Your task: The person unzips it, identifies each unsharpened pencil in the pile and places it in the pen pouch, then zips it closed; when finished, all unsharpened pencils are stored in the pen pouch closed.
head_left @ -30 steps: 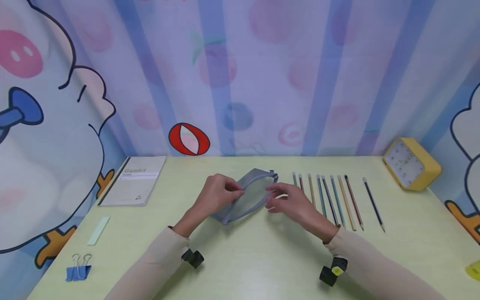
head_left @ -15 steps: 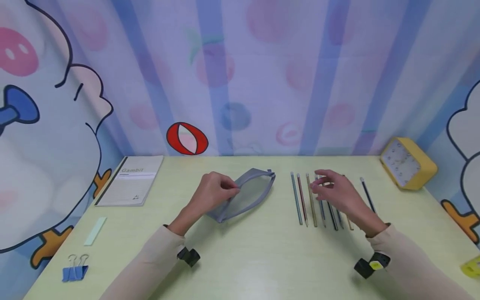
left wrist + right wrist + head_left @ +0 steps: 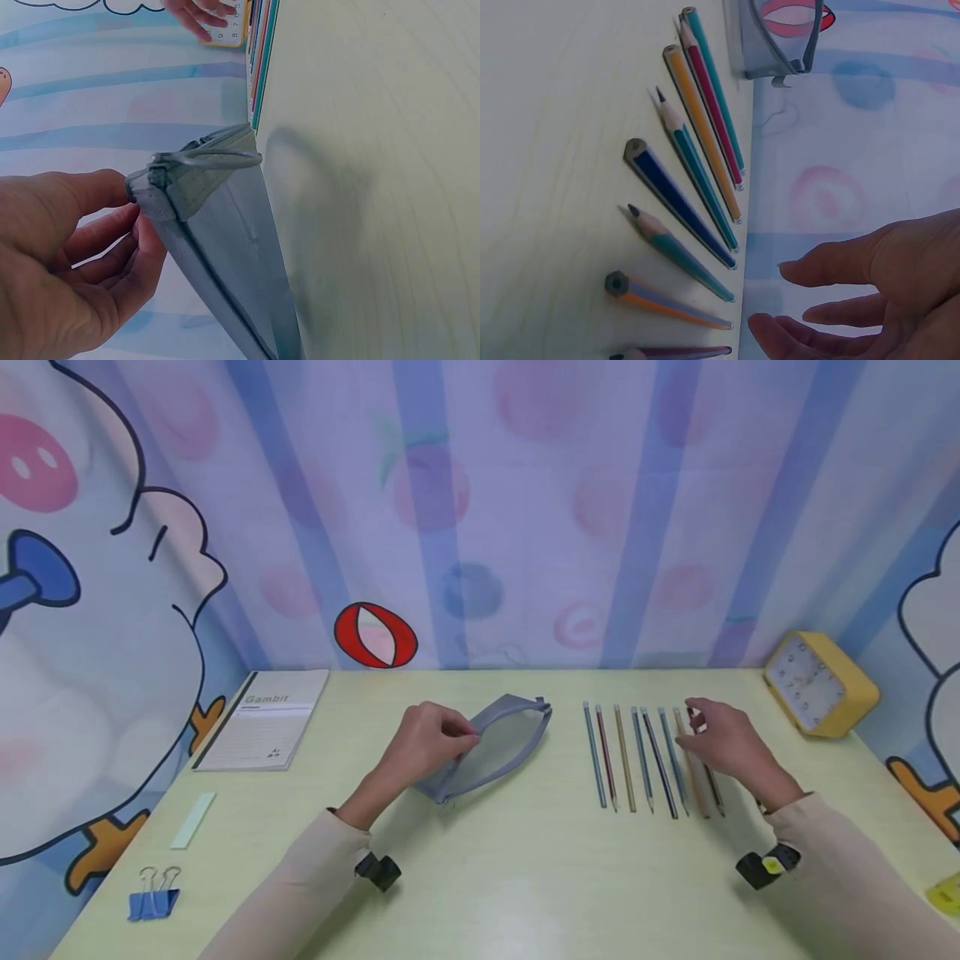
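Left hand (image 3: 429, 742) pinched the pouch (image 3: 236, 244); right hand (image 3: 726, 743), loosely spread, seemingly empty, had moved from it to the right-side pencils (image 3: 671, 303), bringing them within reach.

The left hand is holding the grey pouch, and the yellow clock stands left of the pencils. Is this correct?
Not entirely: the head view shows the yellow clock right of the pencils. The left hand does hold the grey pouch.

This is looking like a study nook: on the table (image 3: 540, 877), a notebook (image 3: 262, 720) is lying at ten o'clock, pencils (image 3: 658, 762) at one, a yellow clock (image 3: 822, 685) at two; fruit-printed cloth (image 3: 540, 527) is hanging at twelve.
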Demonstrator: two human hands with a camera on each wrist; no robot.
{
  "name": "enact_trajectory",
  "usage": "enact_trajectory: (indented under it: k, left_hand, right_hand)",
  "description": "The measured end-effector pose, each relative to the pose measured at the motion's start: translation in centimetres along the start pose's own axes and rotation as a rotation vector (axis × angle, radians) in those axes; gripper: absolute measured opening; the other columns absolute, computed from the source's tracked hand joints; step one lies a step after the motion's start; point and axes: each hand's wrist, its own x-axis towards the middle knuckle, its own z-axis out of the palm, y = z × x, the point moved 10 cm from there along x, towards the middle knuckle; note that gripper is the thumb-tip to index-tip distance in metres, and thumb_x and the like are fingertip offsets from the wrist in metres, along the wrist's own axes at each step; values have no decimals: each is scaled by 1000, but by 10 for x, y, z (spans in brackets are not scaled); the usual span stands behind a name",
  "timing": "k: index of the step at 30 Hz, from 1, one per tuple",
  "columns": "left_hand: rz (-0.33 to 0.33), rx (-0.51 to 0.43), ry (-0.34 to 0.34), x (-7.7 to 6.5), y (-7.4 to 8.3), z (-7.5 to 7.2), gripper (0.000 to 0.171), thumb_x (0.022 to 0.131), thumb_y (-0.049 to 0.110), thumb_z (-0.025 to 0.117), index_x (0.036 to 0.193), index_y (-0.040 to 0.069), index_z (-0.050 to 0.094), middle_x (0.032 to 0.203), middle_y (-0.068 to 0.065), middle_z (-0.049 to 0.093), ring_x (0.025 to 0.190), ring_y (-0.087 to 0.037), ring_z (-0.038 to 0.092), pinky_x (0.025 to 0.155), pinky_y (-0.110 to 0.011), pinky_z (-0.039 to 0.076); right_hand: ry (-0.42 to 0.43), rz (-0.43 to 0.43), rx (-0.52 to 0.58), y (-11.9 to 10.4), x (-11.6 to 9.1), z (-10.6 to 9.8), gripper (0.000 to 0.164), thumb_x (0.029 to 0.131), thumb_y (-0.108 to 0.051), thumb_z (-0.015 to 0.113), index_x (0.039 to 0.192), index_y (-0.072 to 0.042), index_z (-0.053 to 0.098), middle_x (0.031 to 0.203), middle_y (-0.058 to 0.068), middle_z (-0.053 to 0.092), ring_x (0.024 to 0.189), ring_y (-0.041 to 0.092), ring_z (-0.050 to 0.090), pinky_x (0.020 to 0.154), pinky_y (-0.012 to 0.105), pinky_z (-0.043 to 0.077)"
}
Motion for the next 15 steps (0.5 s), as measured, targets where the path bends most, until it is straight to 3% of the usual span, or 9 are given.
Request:
enact_trajectory:
  k: [4, 7, 9, 11, 12, 15]
  left_hand:
    - [-2, 4, 1, 1, -2, -1, 10, 89, 20, 76, 93, 12, 81, 82, 0, 77, 65, -7, 67, 65, -24, 55]
    - [1, 11, 2, 1, -2, -2, 10, 89, 19, 76, 94, 12, 81, 83, -1, 77, 67, -6, 67, 64, -23, 55]
    - [2, 14, 2, 1, -2, -2, 10, 89, 19, 76, 94, 11, 81, 84, -1, 77, 67, -7, 67, 64, -23, 55]
    - [2, 16, 2, 0, -2, -3, 10, 89, 19, 76, 94, 11, 81, 84, -1, 77, 67, -7, 67, 64, -23, 55]
    - [1, 17, 2, 0, -2, -3, 10, 89, 19, 77, 94, 11, 81, 84, -1, 77, 67, -7, 67, 64, -23, 55]
    - [-5, 15, 4, -1, -3, -4, 10, 89, 19, 77, 93, 11, 81, 83, -1, 77, 68, -7, 67, 64, -23, 55]
  right_hand:
    - [4, 5, -44, 5, 3, 4, 59, 92, -7, 62, 139, 21, 41, 104, 33, 63, 80, 35, 63, 64, 39, 50]
    - [-4, 6, -58, 8, 6, 8, 58, 89, -4, 62, 138, 22, 42, 80, 17, 59, 61, 21, 47, 56, 33, 40]
    - [-10, 5, -81, 10, 8, 11, 58, 88, -2, 61, 136, 23, 43, 72, 10, 51, 58, 16, 36, 55, 32, 34]
    - [-19, 1, -113, 11, 10, 13, 57, 86, -1, 60, 135, 24, 44, 77, 22, 58, 56, 19, 41, 55, 35, 38]
    - [-23, 5, -131, 11, 10, 14, 56, 86, -1, 59, 134, 24, 45, 87, 29, 62, 59, 24, 49, 57, 37, 43]
    - [-41, 31, -169, 13, 11, 16, 54, 86, -1, 58, 133, 23, 46, 121, 44, 57, 86, 46, 66, 72, 49, 55]
